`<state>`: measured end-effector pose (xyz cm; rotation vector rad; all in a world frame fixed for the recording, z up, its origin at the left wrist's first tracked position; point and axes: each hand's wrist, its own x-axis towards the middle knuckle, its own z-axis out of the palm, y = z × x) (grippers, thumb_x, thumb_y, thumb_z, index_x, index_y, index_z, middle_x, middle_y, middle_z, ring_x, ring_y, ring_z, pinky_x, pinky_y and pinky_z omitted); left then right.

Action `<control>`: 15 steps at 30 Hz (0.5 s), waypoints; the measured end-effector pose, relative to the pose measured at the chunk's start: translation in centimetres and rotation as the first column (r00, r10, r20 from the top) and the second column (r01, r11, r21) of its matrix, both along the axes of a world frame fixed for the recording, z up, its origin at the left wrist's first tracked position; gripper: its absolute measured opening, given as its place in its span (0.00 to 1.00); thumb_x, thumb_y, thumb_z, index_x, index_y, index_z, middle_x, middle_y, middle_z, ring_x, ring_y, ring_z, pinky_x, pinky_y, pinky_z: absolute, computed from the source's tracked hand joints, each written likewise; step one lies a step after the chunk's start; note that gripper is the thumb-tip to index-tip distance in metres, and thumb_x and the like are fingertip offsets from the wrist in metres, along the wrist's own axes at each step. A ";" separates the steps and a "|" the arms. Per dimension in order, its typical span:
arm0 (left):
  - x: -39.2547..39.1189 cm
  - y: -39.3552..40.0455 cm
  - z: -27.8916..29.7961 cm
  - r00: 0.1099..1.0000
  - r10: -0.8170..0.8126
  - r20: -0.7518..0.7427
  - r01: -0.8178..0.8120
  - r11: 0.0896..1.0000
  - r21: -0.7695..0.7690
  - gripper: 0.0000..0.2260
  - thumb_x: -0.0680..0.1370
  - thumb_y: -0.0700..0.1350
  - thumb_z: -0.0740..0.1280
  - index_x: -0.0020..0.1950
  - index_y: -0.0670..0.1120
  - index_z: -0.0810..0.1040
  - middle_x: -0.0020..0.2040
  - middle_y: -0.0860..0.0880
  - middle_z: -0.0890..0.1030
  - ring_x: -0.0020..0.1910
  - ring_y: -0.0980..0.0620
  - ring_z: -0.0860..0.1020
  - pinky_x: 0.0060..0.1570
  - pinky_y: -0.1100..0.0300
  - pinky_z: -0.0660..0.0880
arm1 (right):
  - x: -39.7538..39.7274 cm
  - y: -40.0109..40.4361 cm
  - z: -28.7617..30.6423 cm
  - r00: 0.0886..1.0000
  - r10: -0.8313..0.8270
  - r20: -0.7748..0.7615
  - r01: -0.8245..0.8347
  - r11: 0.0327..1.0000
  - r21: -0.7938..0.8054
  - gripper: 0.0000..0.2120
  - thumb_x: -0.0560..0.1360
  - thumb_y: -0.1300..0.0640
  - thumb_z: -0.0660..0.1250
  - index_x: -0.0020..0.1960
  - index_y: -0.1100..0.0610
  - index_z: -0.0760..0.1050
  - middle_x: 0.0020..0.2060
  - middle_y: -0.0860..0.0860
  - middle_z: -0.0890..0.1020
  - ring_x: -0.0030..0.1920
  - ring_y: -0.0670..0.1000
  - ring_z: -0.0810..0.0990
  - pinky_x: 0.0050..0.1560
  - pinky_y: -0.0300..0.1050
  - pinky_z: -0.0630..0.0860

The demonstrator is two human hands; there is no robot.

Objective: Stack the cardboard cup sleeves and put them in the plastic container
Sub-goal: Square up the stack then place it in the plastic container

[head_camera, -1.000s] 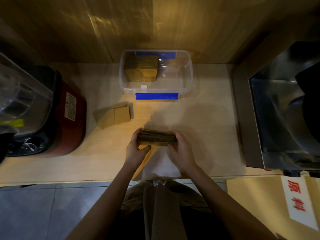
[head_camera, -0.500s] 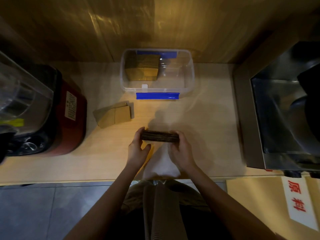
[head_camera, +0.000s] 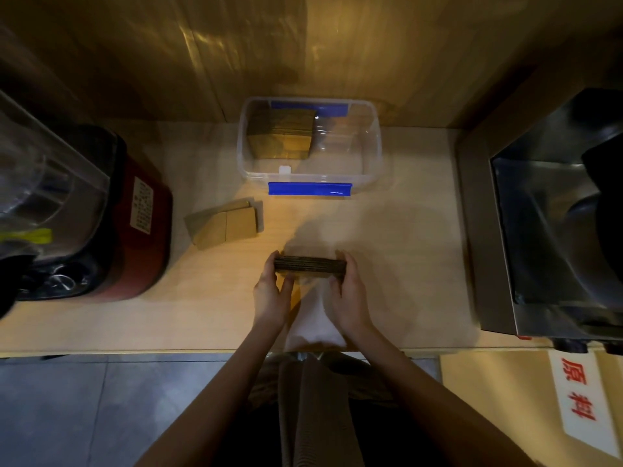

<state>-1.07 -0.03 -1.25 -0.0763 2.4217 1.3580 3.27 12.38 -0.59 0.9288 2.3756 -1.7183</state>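
A thick stack of brown cardboard cup sleeves (head_camera: 310, 265) is held edge-up just above the wooden counter (head_camera: 397, 257). My left hand (head_camera: 271, 294) grips its left end and my right hand (head_camera: 349, 294) grips its right end. Beyond it stands the clear plastic container (head_camera: 367, 170) with blue clips, open at the top. Another pile of sleeves (head_camera: 281, 134) lies in its left half. A few loose sleeves (head_camera: 224, 225) lie flat on the counter to the left of my hands.
A red appliance (head_camera: 135, 230) with a clear cover stands at the left. A steel machine (head_camera: 553, 210) fills the right side. A white bag (head_camera: 312, 318) lies under my hands at the counter's front edge. A wooden wall rises behind the container.
The stack has been turned level and squared between both hands, and lifted slightly away from me. The container and the loose sleeves have not moved.
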 end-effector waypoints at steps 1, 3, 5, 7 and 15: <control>0.0 -0.2 -0.1 1.000 -0.021 0.003 0.021 1.000 -0.014 0.22 0.77 0.39 0.60 0.70 0.45 0.62 0.63 0.41 0.77 0.60 0.44 0.76 0.53 0.60 0.71 | -0.1 0.1 0.0 1.000 0.014 0.013 -0.014 1.000 0.002 0.24 0.77 0.65 0.56 0.71 0.57 0.58 0.68 0.56 0.71 0.67 0.53 0.71 0.68 0.47 0.69; -0.2 -0.5 0.0 1.000 -0.022 0.008 0.023 1.000 -0.020 0.19 0.77 0.40 0.59 0.69 0.45 0.64 0.60 0.41 0.78 0.57 0.44 0.78 0.48 0.63 0.71 | -0.2 0.3 0.0 0.998 0.058 0.037 -0.059 0.998 0.007 0.23 0.78 0.64 0.56 0.72 0.56 0.57 0.67 0.56 0.71 0.66 0.52 0.71 0.65 0.44 0.70; -0.6 -0.9 0.4 1.000 0.002 -0.006 -0.002 0.999 -0.043 0.17 0.78 0.41 0.59 0.67 0.45 0.68 0.57 0.42 0.80 0.53 0.46 0.78 0.43 0.69 0.68 | -0.4 0.5 0.1 0.991 0.116 0.067 -0.118 0.993 0.018 0.23 0.78 0.62 0.56 0.72 0.55 0.57 0.64 0.55 0.74 0.62 0.50 0.74 0.59 0.39 0.70; -1.3 -1.9 0.6 1.000 0.014 -0.021 -0.015 0.998 -0.062 0.14 0.77 0.41 0.60 0.62 0.44 0.73 0.54 0.43 0.81 0.51 0.50 0.77 0.37 0.74 0.66 | -1.0 0.7 0.3 0.981 0.172 0.085 -0.177 0.983 0.052 0.23 0.78 0.60 0.57 0.72 0.55 0.57 0.60 0.55 0.77 0.57 0.50 0.76 0.55 0.40 0.72; -5.1 -6.9 1.8 0.996 -0.003 0.085 0.014 0.992 -0.127 0.07 0.75 0.43 0.65 0.43 0.41 0.80 0.34 0.45 0.78 0.32 0.53 0.74 0.37 0.56 0.71 | -6.6 0.0 2.1 0.975 0.198 0.096 -0.192 0.979 -0.073 0.14 0.74 0.64 0.65 0.59 0.65 0.72 0.54 0.60 0.81 0.54 0.54 0.79 0.56 0.49 0.74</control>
